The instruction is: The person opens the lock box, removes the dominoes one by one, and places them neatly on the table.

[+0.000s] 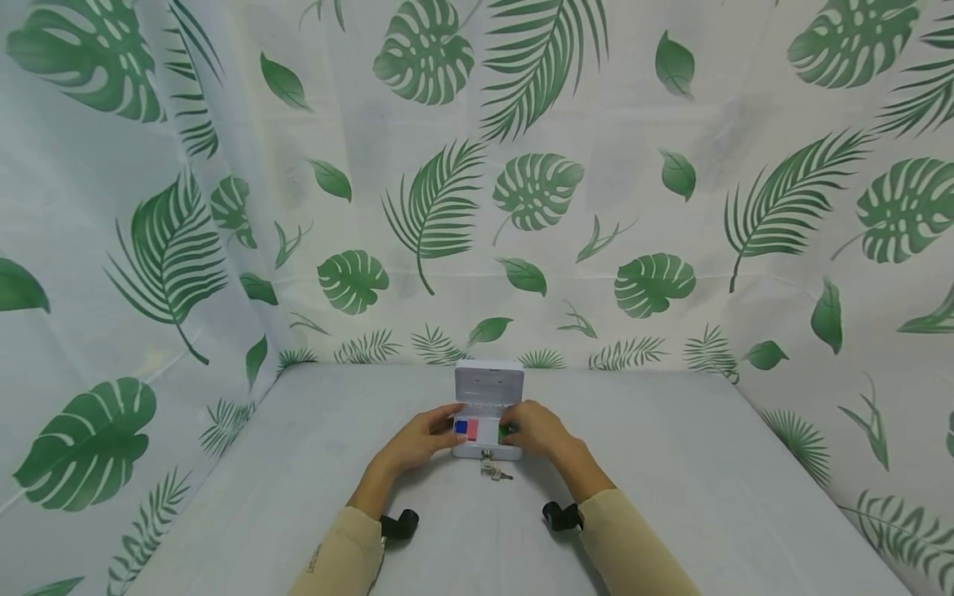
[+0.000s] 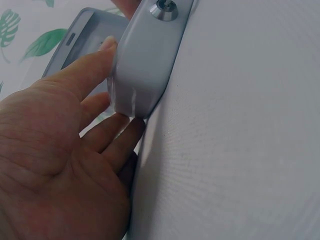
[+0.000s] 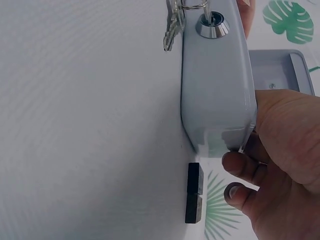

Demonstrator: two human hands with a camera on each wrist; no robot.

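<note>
A small pale grey cash box [image 1: 465,452] stands on the table with its lid [image 1: 489,386] up. Inside, a blue block [image 1: 461,427] and a pink block [image 1: 473,430] lie side by side at the left. My left hand [image 1: 414,437] grips the box's left wall, thumb over the rim and other fingers against the outside. Over the right end reaches my right hand [image 1: 540,429], thumb and forefinger pinching a green block [image 1: 503,431] inside the box; the hand covers part of it. In the right wrist view two fingers [image 3: 240,165] hang outside the right wall.
A key sits in the front lock [image 3: 212,25], and more keys [image 1: 498,474] hang from it onto the table. Two dark blocks [image 3: 194,192] lie on the white table [image 1: 633,439] just right of the box. A leaf-patterned sheet [image 1: 447,199] hangs behind and at the sides.
</note>
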